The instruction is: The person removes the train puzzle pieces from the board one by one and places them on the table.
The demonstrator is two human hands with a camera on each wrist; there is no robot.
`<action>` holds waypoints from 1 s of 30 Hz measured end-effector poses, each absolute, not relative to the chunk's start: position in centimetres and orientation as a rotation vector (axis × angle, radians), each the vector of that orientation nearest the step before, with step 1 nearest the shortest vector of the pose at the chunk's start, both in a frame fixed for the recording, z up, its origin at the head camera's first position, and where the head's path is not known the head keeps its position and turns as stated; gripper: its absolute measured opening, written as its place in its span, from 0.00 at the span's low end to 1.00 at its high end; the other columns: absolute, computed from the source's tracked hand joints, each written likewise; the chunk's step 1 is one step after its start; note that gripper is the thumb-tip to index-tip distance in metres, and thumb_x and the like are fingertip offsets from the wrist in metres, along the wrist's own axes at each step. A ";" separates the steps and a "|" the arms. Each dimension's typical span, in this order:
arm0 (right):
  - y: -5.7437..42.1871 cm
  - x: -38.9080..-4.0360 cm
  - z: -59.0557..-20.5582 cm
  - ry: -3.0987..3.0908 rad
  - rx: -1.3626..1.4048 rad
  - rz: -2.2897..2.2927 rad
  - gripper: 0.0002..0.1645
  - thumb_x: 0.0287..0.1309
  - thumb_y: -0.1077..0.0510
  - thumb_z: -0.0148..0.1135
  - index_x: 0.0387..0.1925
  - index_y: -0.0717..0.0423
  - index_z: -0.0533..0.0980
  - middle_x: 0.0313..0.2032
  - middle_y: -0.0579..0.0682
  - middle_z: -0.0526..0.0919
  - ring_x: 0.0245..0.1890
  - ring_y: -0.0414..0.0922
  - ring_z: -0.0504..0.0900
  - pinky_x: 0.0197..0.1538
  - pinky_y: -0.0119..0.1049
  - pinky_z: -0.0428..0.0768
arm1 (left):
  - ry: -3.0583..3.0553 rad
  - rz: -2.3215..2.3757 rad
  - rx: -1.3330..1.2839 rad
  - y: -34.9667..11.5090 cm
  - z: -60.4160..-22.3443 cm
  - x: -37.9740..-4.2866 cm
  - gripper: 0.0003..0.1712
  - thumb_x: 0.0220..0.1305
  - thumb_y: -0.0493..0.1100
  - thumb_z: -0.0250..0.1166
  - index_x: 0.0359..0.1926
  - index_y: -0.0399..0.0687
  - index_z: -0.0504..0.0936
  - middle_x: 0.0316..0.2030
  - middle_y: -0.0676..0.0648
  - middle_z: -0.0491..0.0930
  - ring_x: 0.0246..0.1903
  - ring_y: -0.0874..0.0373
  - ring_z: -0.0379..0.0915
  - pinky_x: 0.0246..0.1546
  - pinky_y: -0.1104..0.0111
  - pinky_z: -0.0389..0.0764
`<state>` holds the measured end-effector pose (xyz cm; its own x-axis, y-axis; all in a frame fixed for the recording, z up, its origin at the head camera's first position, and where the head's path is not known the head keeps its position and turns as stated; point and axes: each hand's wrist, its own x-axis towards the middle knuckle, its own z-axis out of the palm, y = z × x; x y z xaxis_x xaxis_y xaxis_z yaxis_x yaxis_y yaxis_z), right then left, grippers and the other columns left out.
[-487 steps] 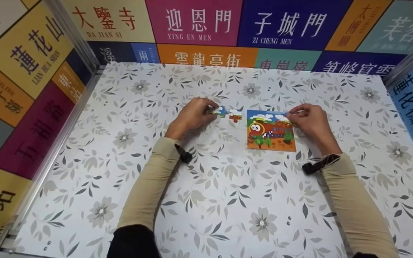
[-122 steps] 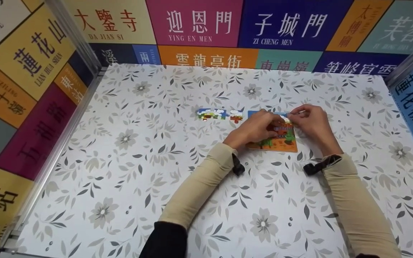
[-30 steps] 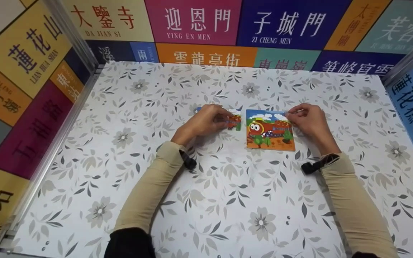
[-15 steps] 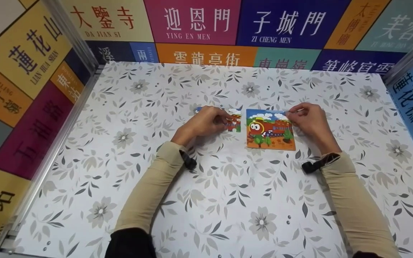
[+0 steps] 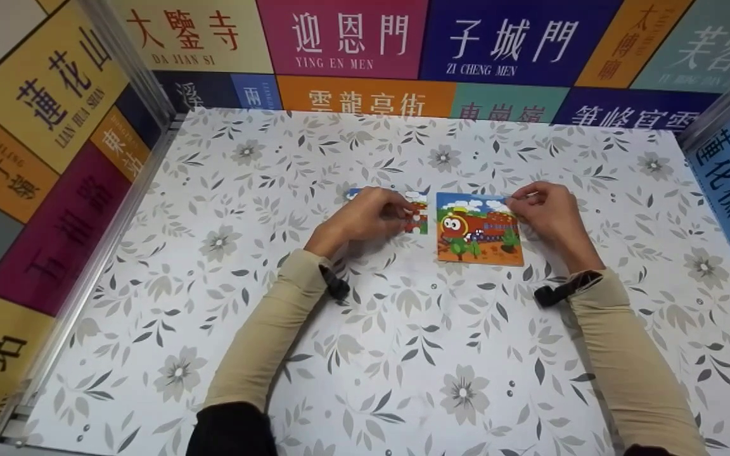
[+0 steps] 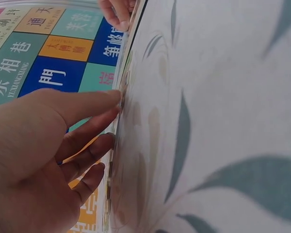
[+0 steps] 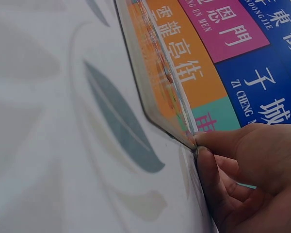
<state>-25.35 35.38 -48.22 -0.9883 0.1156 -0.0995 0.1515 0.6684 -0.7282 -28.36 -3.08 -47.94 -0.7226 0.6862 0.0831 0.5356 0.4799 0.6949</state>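
My left hand is at a group of jigsaw puzzle pieces, its thumb and index finger pinching a piece at the lower right. The palm hides most of the group; a blue corner shows past the knuckles. In the left wrist view the thumb and index fingertips of the left hand meet at the thin edge of the pieces. To the right lies a square picture board showing a red cartoon train. Its upper right corner is pinched by the thumb and index finger of my right hand; the right wrist view shows a thick edge.
A white tabletop with grey flowers and leaves lies under everything. Coloured panels with large characters stand along the back and both sides. Metal rails run by the left edge.
Earlier my left hand was over the board; it has since moved left to the pieces, where a lower row now shows. Over the last second the piece there shifts slightly. The right hand stays.
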 end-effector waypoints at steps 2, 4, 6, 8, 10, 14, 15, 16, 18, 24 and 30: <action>35.3 -25.3 -48.2 2.842 0.218 -1.239 0.26 0.69 0.38 0.72 0.54 0.54 0.84 0.37 0.45 0.87 0.34 0.42 0.83 0.34 0.32 0.79 | 2.520 1.079 1.055 -3.0 -47.9 -28.3 0.17 0.73 0.37 0.70 0.60 0.44 0.90 0.48 0.47 0.92 0.47 0.56 0.87 0.54 0.64 0.85; 35.2 -25.4 -48.2 2.844 0.223 -1.236 0.26 0.69 0.38 0.72 0.54 0.53 0.84 0.37 0.46 0.87 0.34 0.42 0.83 0.34 0.32 0.79 | 2.526 1.080 1.063 -2.8 -47.8 -28.2 0.17 0.74 0.37 0.69 0.60 0.43 0.90 0.48 0.46 0.92 0.46 0.56 0.88 0.53 0.63 0.86; 35.1 -25.4 -48.2 2.837 0.231 -1.235 0.26 0.69 0.38 0.72 0.55 0.53 0.84 0.38 0.47 0.86 0.35 0.43 0.83 0.34 0.32 0.79 | 2.531 1.079 1.072 -2.5 -47.7 -28.1 0.16 0.74 0.38 0.69 0.60 0.43 0.89 0.48 0.46 0.92 0.46 0.55 0.88 0.53 0.63 0.86; 35.1 -25.4 -48.3 2.828 0.239 -1.232 0.27 0.69 0.38 0.72 0.55 0.53 0.83 0.39 0.48 0.87 0.35 0.43 0.83 0.34 0.33 0.79 | 2.538 1.071 1.078 -2.1 -47.6 -28.0 0.17 0.75 0.39 0.70 0.61 0.42 0.89 0.49 0.45 0.91 0.47 0.56 0.87 0.54 0.63 0.86; 35.1 -25.5 -48.3 2.820 0.242 -1.234 0.27 0.69 0.38 0.72 0.55 0.53 0.83 0.39 0.47 0.87 0.35 0.43 0.84 0.34 0.33 0.79 | 2.532 1.057 1.079 -1.7 -47.5 -27.9 0.18 0.75 0.40 0.70 0.62 0.43 0.89 0.50 0.46 0.91 0.48 0.56 0.86 0.53 0.64 0.85; 35.2 -25.6 -48.2 2.800 0.256 -1.249 0.27 0.69 0.38 0.72 0.56 0.53 0.83 0.38 0.45 0.87 0.35 0.42 0.84 0.34 0.32 0.80 | 2.504 1.046 1.094 -0.5 -47.4 -27.7 0.18 0.75 0.40 0.70 0.62 0.43 0.88 0.50 0.46 0.90 0.47 0.57 0.85 0.52 0.66 0.84; 35.2 -25.6 -48.2 2.797 0.257 -1.254 0.27 0.69 0.38 0.72 0.56 0.53 0.83 0.38 0.45 0.87 0.35 0.42 0.84 0.34 0.33 0.80 | 2.496 1.049 1.102 -0.1 -47.4 -27.6 0.18 0.75 0.39 0.69 0.62 0.43 0.88 0.49 0.46 0.90 0.46 0.57 0.85 0.51 0.66 0.84; 35.2 -25.5 -48.2 2.795 0.259 -1.258 0.27 0.69 0.38 0.72 0.56 0.53 0.83 0.38 0.45 0.87 0.35 0.42 0.84 0.34 0.33 0.80 | 2.491 1.056 1.113 0.2 -47.4 -27.6 0.18 0.75 0.39 0.69 0.62 0.43 0.88 0.49 0.45 0.90 0.46 0.56 0.85 0.50 0.66 0.84; 35.2 -25.5 -48.2 2.795 0.257 -1.259 0.27 0.69 0.38 0.72 0.56 0.53 0.83 0.38 0.45 0.87 0.35 0.42 0.85 0.33 0.33 0.80 | 2.489 1.064 1.152 1.0 -47.4 -27.5 0.17 0.75 0.38 0.69 0.61 0.42 0.89 0.50 0.45 0.90 0.46 0.56 0.85 0.50 0.65 0.85; 35.1 -25.4 -48.3 2.798 0.270 -1.246 0.27 0.70 0.38 0.71 0.56 0.53 0.82 0.38 0.46 0.88 0.35 0.43 0.84 0.33 0.33 0.80 | 2.470 1.045 1.230 3.4 -47.8 -27.1 0.17 0.76 0.39 0.68 0.62 0.44 0.89 0.53 0.46 0.90 0.49 0.56 0.85 0.52 0.67 0.83; 35.2 -25.4 -48.2 2.813 0.264 -1.234 0.26 0.70 0.38 0.71 0.56 0.52 0.83 0.37 0.45 0.86 0.35 0.42 0.84 0.35 0.33 0.79 | 2.486 1.041 1.238 5.5 -47.9 -26.7 0.20 0.77 0.41 0.68 0.66 0.41 0.85 0.59 0.42 0.85 0.54 0.53 0.83 0.56 0.66 0.82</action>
